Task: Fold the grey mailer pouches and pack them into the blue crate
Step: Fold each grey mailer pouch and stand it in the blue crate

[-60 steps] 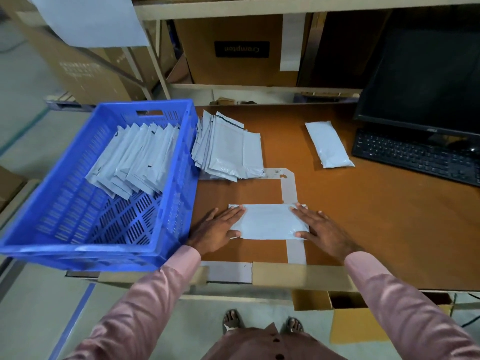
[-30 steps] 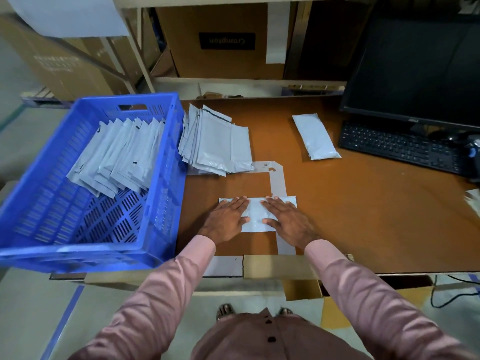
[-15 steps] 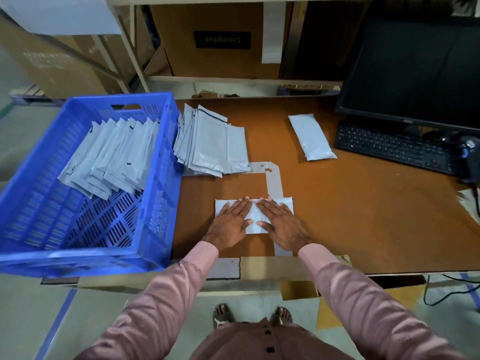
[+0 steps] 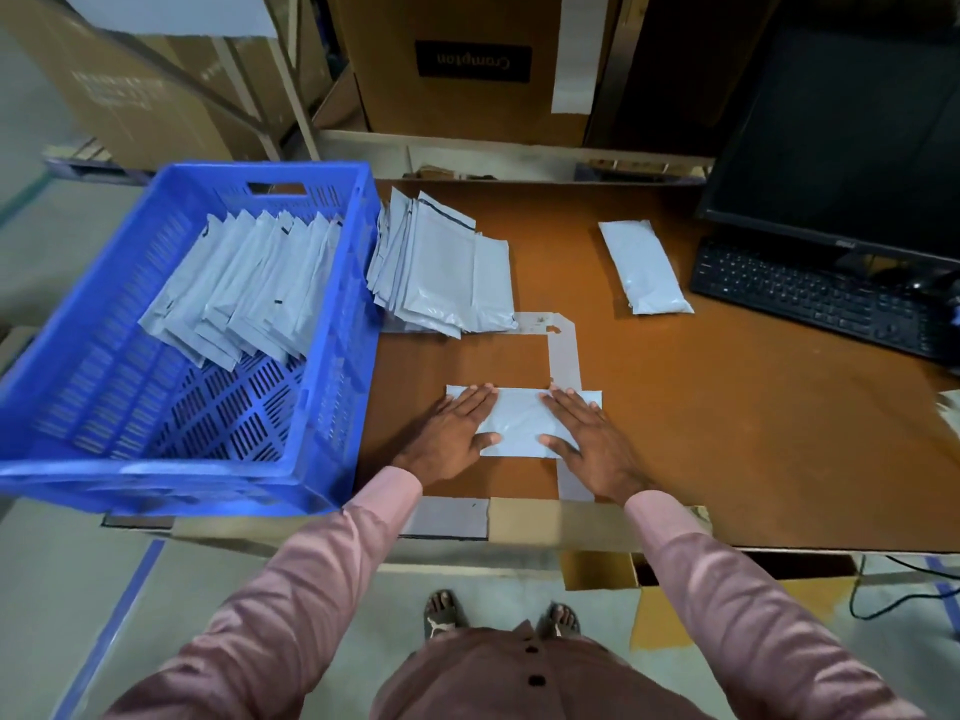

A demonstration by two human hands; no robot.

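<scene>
A black monitor [image 4: 852, 132] stands at the right rear of the brown tabletop [image 4: 701, 423], with a black keyboard [image 4: 826, 298] just in front of it. Grey tape [image 4: 564, 350] marks an angled outline on the tabletop. Behind, a cardboard box [image 4: 472, 65] sits on a shelf [image 4: 519, 161].
</scene>
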